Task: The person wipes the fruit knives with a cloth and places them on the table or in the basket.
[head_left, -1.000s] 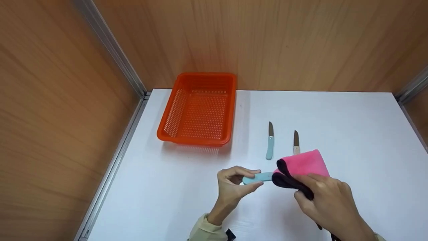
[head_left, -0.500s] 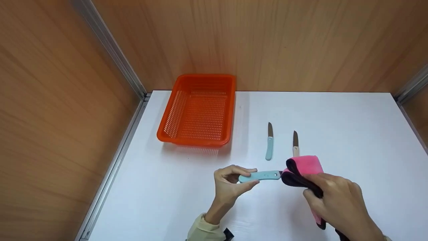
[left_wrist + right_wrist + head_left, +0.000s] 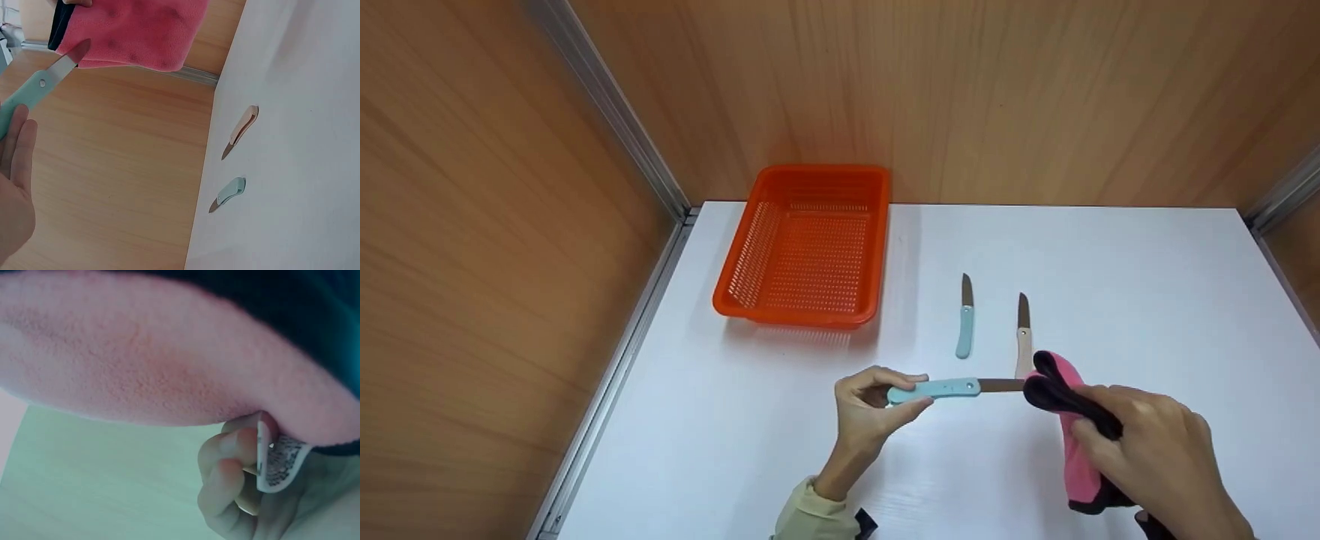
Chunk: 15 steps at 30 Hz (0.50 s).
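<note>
My left hand (image 3: 866, 420) pinches the end of a light-blue knife handle (image 3: 941, 388) between thumb and fingers. The brown-looking blade (image 3: 999, 385) points right, its tip at the folds of a pink cloth (image 3: 1081, 469) with black edging. Most of the blade shows bare in the left wrist view, its end overlapping the cloth (image 3: 129, 34). My right hand (image 3: 1159, 442) grips that folded cloth, part of which hangs below the fingers. Close up in the right wrist view, the cloth (image 3: 112, 354) bears a printed white label (image 3: 284, 464).
On the white table (image 3: 1147, 277) lie a second light-blue knife (image 3: 965, 330) and a beige-handled knife (image 3: 1024, 345), blades pointing away. An orange perforated basket (image 3: 877, 247) stands at the back left. Wooden panels (image 3: 997, 97) enclose the back and sides.
My right hand has drawn the cloth rightward off the knife, baring its handle and most of the blade. My left hand has shifted slightly left with the knife.
</note>
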### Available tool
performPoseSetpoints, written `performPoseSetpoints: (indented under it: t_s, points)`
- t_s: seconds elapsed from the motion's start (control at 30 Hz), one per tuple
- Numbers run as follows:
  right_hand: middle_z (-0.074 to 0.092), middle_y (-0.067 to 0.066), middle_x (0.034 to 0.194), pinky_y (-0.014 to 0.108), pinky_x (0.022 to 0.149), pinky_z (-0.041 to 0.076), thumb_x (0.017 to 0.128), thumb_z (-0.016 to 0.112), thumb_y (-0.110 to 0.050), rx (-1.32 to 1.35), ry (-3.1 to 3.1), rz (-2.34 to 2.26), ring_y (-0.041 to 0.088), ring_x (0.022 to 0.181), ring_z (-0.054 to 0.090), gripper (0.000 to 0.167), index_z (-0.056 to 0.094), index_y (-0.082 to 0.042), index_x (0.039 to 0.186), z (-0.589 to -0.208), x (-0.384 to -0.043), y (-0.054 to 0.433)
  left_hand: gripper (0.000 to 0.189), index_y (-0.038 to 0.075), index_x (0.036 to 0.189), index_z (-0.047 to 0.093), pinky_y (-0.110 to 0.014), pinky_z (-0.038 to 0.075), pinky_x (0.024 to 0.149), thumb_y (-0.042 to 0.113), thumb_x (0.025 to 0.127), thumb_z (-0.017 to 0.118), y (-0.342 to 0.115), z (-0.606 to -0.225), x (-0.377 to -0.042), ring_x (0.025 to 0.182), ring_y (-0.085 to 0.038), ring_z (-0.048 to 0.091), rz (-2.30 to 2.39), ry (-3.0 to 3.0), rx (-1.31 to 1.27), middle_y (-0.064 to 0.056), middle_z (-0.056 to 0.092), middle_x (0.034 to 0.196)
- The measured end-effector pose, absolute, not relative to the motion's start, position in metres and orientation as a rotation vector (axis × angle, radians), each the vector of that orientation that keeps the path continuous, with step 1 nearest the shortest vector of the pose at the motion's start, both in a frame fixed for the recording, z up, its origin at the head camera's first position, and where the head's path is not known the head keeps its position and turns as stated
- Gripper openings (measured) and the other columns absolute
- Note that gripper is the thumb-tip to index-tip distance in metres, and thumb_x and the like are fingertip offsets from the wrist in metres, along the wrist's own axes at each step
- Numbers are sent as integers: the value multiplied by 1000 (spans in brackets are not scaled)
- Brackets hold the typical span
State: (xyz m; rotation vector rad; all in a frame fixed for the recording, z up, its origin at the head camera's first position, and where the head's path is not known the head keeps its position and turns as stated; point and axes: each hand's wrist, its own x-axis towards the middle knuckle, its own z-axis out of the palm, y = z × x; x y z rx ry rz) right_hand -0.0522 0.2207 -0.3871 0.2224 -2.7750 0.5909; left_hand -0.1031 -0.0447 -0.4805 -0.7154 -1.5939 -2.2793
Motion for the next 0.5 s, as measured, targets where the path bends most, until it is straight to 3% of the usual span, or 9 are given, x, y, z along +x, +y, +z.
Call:
performPoseSetpoints:
  t_s: [0.27,0.5]
  points:
    - [63,-2,65,26,41,34,68,72,-9,204,-2746,613,15,54,48,17,75,-9,85,-386,-52,225,19,-13,85,63,-36,60,62,-7,74,76,-45,-485,-106,75,-27,69,-2290,-1602,-673,-20,70,86]
    - [65,2,69,26,41,34,68,73,-9,160,-2767,647,17,55,48,18,75,-8,87,-388,-52,226,16,-16,87,60,-48,58,63,-9,78,71,-44,-487,-105,69,-34,69,-2391,-1569,-644,-23,69,82]
